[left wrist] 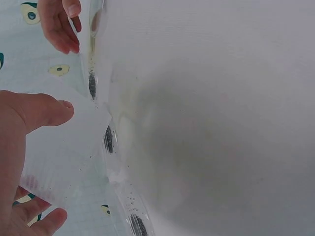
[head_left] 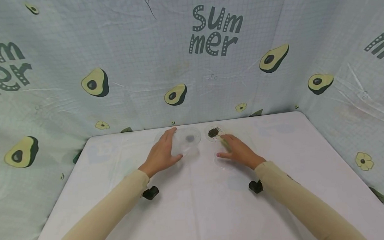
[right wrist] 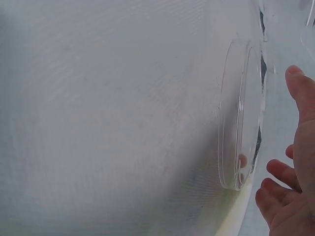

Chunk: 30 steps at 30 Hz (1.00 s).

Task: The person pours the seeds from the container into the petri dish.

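Note:
My left hand [head_left: 161, 151] holds a thin translucent white sheet [left wrist: 64, 147], with the thumb on one side and fingers at its far edge. Through it, in the head view, a dark patch in a clear round dish [head_left: 197, 134] shows faintly. My right hand [head_left: 239, 152] hovers with spread fingers beside a petri dish of dark, seed-like grains [head_left: 213, 132]. Below that hand lies a clear shallow dish [right wrist: 231, 118], partly hidden by it in the head view. The left wrist view also catches a dish with dark grains [left wrist: 138, 225] nearest the camera.
A white-covered table [head_left: 195, 211] carries the dishes near its back edge. Directly behind hangs a curtain [head_left: 139, 65] printed with avocados and lettering. Something yellow-green [head_left: 226, 145] shows under the right hand. Dark wrist cameras [head_left: 151, 192] sit below the sleeves.

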Each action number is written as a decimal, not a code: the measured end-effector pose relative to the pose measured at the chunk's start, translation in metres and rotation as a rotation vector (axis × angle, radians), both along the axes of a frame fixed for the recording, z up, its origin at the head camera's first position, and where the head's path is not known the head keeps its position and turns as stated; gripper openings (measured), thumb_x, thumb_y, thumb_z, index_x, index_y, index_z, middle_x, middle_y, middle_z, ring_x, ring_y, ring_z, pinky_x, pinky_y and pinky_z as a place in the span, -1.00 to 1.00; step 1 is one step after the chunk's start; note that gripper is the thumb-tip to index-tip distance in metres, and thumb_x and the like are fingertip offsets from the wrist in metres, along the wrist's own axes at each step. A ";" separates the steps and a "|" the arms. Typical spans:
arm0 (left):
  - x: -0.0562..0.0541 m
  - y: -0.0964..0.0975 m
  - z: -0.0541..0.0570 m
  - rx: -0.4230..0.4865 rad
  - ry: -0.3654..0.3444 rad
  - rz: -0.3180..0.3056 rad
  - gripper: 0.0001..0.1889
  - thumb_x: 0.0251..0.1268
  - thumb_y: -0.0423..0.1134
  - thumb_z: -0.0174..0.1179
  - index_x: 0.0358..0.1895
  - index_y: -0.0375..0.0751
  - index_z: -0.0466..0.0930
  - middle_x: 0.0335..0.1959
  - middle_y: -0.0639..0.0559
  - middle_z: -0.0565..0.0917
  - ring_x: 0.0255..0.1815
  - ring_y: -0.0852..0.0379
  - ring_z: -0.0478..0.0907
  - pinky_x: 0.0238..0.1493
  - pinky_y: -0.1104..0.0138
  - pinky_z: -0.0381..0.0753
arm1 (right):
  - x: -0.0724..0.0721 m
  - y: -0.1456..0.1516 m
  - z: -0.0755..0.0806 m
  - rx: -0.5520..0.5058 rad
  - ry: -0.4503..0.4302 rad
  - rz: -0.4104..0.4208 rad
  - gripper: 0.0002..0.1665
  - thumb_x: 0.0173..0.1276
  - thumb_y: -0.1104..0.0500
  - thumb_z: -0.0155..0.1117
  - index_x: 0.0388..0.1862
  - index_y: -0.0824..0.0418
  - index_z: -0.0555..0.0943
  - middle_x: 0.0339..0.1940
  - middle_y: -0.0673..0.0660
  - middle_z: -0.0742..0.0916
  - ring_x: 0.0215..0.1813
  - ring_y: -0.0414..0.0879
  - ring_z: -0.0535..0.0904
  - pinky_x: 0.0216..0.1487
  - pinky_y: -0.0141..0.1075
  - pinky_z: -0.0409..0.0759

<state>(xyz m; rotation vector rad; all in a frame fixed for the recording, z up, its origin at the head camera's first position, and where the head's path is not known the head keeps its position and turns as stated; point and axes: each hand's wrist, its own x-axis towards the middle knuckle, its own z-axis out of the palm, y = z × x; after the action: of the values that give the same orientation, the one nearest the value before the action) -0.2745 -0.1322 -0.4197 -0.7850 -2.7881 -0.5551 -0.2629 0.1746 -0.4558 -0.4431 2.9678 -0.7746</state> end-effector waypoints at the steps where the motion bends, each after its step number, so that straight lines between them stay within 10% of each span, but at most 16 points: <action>1: 0.000 -0.001 -0.001 -0.002 -0.001 0.005 0.00 0.01 -0.06 0.44 0.47 -0.22 0.02 0.40 -0.14 0.29 0.31 -0.10 0.40 0.23 0.03 0.52 | 0.001 0.000 0.000 0.002 0.003 0.007 0.01 0.19 -0.16 0.39 0.46 0.28 0.22 0.45 0.33 0.36 0.47 0.23 0.26 0.46 0.06 0.25; 30: 0.009 -0.040 0.002 0.055 0.004 0.097 0.04 -0.01 -0.08 0.46 0.47 -0.26 -0.02 0.37 -0.24 0.28 0.32 -0.19 0.37 0.17 -0.05 0.52 | 0.016 0.013 -0.005 0.067 0.033 0.135 0.01 0.01 -0.18 0.52 0.34 0.30 0.38 0.38 0.35 0.44 0.43 0.24 0.32 0.42 0.07 0.31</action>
<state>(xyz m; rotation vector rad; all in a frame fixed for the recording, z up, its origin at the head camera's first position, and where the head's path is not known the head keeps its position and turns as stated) -0.2651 -0.1727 -0.4182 -0.6355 -2.7768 -0.6099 -0.2473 0.1875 -0.4603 -0.6501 2.9451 -0.6595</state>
